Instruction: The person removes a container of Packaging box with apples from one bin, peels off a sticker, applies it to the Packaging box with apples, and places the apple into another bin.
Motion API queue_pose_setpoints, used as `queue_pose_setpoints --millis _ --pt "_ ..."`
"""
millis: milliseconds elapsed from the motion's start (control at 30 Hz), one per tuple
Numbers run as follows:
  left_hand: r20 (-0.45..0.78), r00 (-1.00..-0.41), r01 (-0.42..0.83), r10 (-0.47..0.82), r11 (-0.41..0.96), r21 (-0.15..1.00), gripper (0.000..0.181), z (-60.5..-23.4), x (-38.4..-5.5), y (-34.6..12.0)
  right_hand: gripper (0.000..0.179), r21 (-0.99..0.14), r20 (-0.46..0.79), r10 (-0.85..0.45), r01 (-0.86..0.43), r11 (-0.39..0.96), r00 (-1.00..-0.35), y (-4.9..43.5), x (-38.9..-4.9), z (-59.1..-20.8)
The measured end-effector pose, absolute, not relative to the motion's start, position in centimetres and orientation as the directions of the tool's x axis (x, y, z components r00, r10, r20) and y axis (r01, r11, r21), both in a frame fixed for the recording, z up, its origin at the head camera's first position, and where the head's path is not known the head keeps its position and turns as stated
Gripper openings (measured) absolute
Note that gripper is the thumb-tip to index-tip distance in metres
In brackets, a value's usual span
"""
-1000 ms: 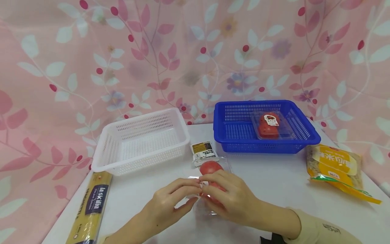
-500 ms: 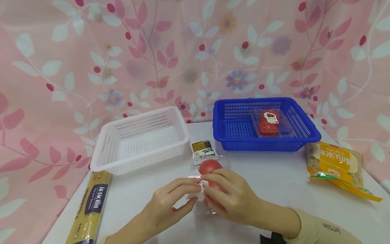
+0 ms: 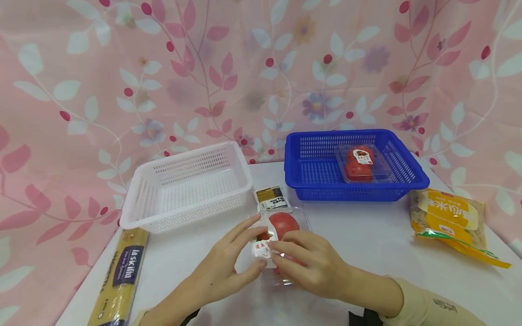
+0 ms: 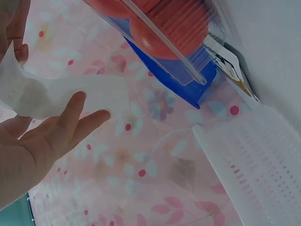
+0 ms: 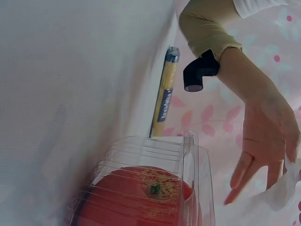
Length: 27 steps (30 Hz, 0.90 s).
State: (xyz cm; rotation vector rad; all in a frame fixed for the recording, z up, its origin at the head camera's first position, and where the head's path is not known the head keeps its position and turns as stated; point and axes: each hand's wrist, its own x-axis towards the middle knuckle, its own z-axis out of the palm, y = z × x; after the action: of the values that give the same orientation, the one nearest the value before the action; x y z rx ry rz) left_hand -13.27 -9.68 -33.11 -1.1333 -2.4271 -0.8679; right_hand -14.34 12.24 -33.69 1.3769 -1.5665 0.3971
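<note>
A white printed sticker label [image 3: 263, 246] with a tomato picture hangs between both hands, over a clear plastic box [image 3: 302, 217] of tomatoes [image 3: 284, 223]. My right hand [image 3: 316, 262] pinches the label's right edge between thumb and fingertips, above the box. My left hand [image 3: 222, 260] has its fingers spread out, their tips and the thumb at the label's left side. In the left wrist view the label [image 4: 51, 92] bends in a curve, with the left fingers [image 4: 73, 110] extended against it. The right wrist view shows the box [image 5: 190, 188] from its side.
Beyond the box lies a small packet [image 3: 272, 198]. A white basket [image 3: 163, 222] stands at left, a blue basket [image 3: 318, 194] at back right holding another tomato box [image 3: 360, 165]. A spaghetti pack [image 3: 122, 276] lies far left, a yellow grain bag [image 3: 452, 222] far right.
The left fingers have spread apart from their earlier pinch, leaving more of the label's printed face showing. My right hand keeps its pinch in nearly the same place.
</note>
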Motion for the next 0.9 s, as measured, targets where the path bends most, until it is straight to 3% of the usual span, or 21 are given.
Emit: queue_pose_setpoints --millis 167,300,567,900 --pt "0.462 -0.674 0.736 0.577 0.464 0.493 0.051 -33.3 -13.2 -9.5 0.023 0.376 0.799 -0.586 -0.876 0.304 0.140 12.4 -14.5 -33.9" --pt "0.487 -0.641 0.754 0.593 0.365 0.547 0.053 -33.5 -13.5 -9.3 0.021 0.414 0.778 -0.604 -0.865 0.284 0.175 12.5 -14.7 -34.0" --pt "0.518 -0.554 0.811 0.652 0.281 0.514 0.059 -33.7 -14.5 -9.4 0.021 0.416 0.750 -0.641 -0.869 0.267 0.162 12.7 -14.7 -34.1" --pt "0.500 -0.576 0.769 0.646 0.222 0.600 0.056 -33.7 -14.5 -9.4 0.020 0.426 0.733 -0.660 -0.869 0.254 0.167 12.9 -14.7 -34.1"
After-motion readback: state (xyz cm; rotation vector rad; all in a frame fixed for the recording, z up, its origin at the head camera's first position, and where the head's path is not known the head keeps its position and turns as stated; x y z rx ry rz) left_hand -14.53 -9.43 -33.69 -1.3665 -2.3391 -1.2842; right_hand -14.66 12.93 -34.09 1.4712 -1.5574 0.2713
